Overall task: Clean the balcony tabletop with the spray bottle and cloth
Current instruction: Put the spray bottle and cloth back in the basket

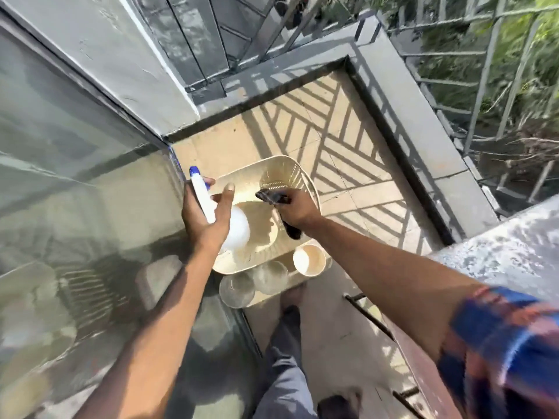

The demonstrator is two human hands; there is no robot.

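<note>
Tools-in-hand stage: left hand [205, 219] fingers clasp the white spray bottle [220, 219], right hand [298, 208] fingers clench the dark cloth [272, 197], both above a cream basket [284, 173] on the balcony floor; next, likely carrying both to the worktop.

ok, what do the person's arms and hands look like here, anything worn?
Both hands are bare: left hand, right hand. No gloves, rings or watch visible. Both forearms are uncovered. The right arm has a plaid sleeve in blue, orange and white, pushed up near the elbow. No left sleeve in view.
</note>
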